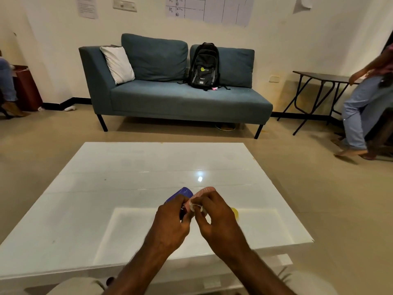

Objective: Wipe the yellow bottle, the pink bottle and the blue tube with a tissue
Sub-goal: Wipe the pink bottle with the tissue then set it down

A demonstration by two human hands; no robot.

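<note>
Pink plastic shows between the two hands: the pink bottle (205,190) is held up just above the glossy white counter (127,167), its rounded far end poking out past the knuckles. The left hand (172,220) is closed around its near part, while the right hand (214,213) pinches a small crumpled wad of white tissue (194,206) against the bottle's side, fingers curled tight on the paper. The blue tube (180,193) peeks out just behind the left hand's fingers, right beside the pink bottle; whether it lies on the counter or is caught in that same hand cannot be told. The yellow bottle (234,212) is mostly hidden behind the right hand, only a rounded yellow edge showing low on the counter.

Going by its look, the pink bottle is smooth, light moulded plastic, stiff enough to take rubbing but likely slick under dry fingers, so a wrap-around hold at one end, leaving the other end free for the tissue, seems the sound way to steady it. The tissue is soft and thin and would probably tear or shed if dragged hard. The tube looks flat-ended and squeezable; gripping it near the cap would likely avoid pressing its body. The polished counter would probably let a set-down bottle slide.
</note>
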